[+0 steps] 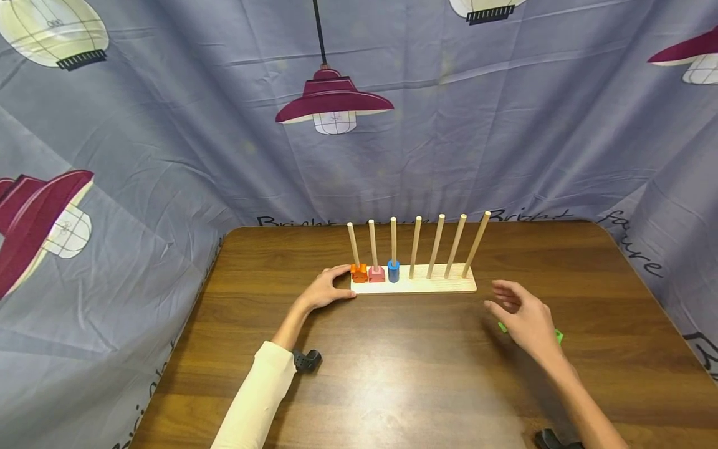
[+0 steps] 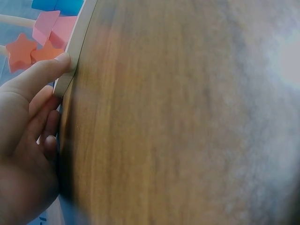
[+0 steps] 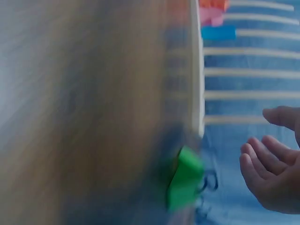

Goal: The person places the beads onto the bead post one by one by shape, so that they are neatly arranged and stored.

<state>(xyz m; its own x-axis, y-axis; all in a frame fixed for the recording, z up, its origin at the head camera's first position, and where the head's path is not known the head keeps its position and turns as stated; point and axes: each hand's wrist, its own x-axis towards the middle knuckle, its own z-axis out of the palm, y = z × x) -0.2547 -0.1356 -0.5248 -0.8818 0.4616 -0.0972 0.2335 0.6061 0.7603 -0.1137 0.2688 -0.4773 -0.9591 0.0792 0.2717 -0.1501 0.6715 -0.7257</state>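
Note:
A pale wooden peg board [image 1: 437,286] with several upright dowels stands on the table. Orange star-shaped pieces [image 1: 359,274], a pink angular piece [image 1: 376,275] and a blue cylinder-like piece [image 1: 394,272] sit at the feet of its three leftmost dowels. My left hand [image 1: 321,290] holds the board's left end, thumb along the front edge [image 2: 61,61] and fingers round behind. To the right of the board, my right hand [image 1: 527,319] hovers with loosely bent fingers and nothing in them. Partly hidden beneath it is a green block [image 1: 559,336], plainer in the right wrist view [image 3: 185,180].
The brown wooden table [image 1: 387,355] reaches back to a grey-blue curtain [image 1: 426,125] printed with lamps and lettering. Black wrist cameras sit on both arms, the left one [image 1: 307,360] near the sleeve cuff. Four dowels' worth of space is avoided in count: several dowels on the right carry no pieces.

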